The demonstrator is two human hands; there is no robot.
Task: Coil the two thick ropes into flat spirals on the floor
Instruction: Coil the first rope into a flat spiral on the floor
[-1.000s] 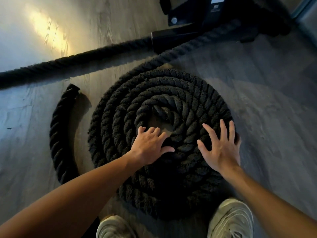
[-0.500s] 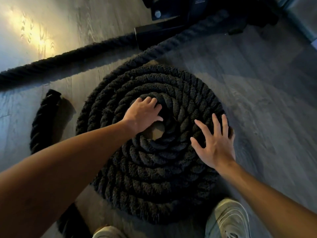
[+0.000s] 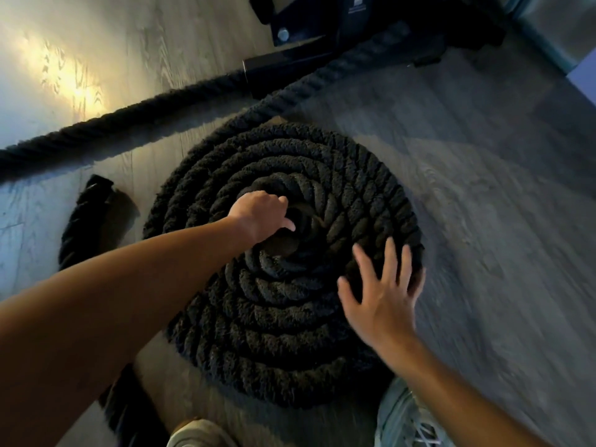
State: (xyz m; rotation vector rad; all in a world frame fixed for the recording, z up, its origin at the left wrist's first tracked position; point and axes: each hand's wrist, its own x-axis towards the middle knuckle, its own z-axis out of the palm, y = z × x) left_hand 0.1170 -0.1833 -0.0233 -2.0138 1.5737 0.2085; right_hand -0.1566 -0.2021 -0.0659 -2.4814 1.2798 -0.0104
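A thick black rope lies wound in a flat spiral on the wood floor in front of my feet. Its tail runs up toward a black machine. My left hand reaches into the spiral's centre, fingers curled over the innermost turn and thumb out. My right hand lies flat and spread on the outer turns at the right; it is blurred. The second rope stretches uncoiled across the floor at upper left. A loose rope end curves beside the spiral and passes under my left forearm.
The black machine base stands at the top, with both ropes leading to it. My two light shoes touch the near edge of the spiral. Bare grey floor extends to the right, and a wall edge is at the upper right.
My left hand has moved from the near side of the spiral to its centre and curled its fingers over the inner turn. My right hand stays spread on the right side.
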